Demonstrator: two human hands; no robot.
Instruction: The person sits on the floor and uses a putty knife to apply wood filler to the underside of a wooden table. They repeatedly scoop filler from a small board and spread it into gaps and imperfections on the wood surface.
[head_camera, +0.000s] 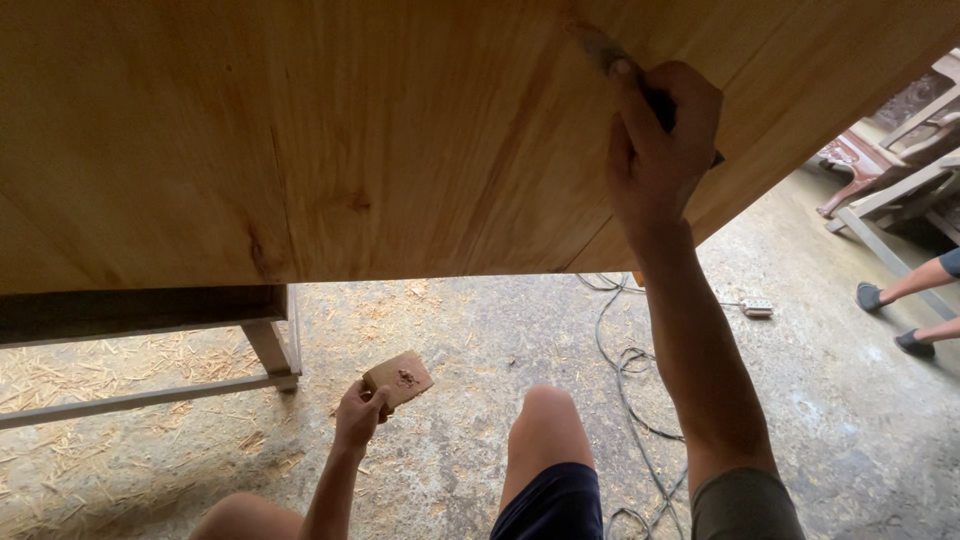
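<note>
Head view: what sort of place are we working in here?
Most likely a woodworking or furniture workshop: a big bare wooden panel, wood shavings over the concrete floor, and unfinished furniture frames off to the right.

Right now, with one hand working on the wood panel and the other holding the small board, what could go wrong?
1. The right hand presses a putty knife against the wooden panel; a slip might scratch the wood.
2. The left hand holds the small board with filler by one edge, so it could tip and drop.
3. A cable lies looped on the floor by the knee and might catch a foot.
</note>
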